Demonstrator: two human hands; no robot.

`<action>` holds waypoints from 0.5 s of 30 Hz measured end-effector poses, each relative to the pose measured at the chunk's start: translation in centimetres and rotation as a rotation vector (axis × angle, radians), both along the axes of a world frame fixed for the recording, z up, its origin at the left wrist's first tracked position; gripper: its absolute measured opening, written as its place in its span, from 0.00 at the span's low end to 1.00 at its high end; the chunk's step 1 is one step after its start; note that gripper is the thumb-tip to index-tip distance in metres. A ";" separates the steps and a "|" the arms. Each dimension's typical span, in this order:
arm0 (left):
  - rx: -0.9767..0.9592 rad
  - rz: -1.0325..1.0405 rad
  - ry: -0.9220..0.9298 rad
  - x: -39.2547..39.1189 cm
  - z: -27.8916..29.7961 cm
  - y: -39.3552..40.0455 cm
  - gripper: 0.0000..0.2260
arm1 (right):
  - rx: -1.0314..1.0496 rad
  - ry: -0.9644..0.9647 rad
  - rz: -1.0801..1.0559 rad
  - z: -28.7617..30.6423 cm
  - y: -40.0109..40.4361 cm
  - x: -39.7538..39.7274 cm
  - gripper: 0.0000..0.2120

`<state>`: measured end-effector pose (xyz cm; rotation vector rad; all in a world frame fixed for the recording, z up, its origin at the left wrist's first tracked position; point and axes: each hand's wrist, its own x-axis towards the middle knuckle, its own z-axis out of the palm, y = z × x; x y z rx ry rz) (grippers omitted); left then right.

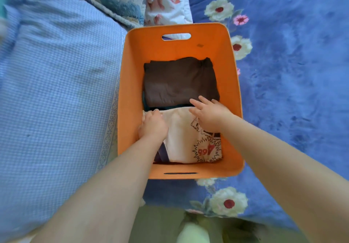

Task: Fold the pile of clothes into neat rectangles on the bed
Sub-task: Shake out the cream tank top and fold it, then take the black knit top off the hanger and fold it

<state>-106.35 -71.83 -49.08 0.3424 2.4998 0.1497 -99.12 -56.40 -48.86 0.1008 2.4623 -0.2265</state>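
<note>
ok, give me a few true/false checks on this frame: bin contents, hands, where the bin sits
1. The orange bin holds folded clothes. True.
2. The brown garment lies nearest the person. False: it lies at the far end; the cream printed garment is nearest.
3. Both hands are inside the bin. True: left hand and right hand rest on the cream garment.
4. The bin sits on bare floor. False: it sits on the blue floral blanket.

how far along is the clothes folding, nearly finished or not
Nearly finished, it seems. Done: a folded brown garment lies in the orange bin. In hand: the left hand and right hand rest on a folded cream printed shirt beside it. Left: no loose pile shows on the bed, though darker fabric underneath is hard to judge.
</note>
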 end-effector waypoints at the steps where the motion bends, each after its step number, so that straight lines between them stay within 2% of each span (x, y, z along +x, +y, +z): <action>1: 0.009 -0.019 0.042 -0.1 1.3 0.6 0.16 | 0.027 0.035 0.000 1.4 0.5 0.2 0.24; 8: 0.024 -0.192 0.355 4.1 12.4 8.5 0.15 | 0.060 0.417 -0.153 13.1 6.1 5.4 0.19; 15: 0.272 -0.393 0.531 15.1 20.6 15.9 0.13 | 0.166 0.460 -0.211 21.5 14.1 18.6 0.22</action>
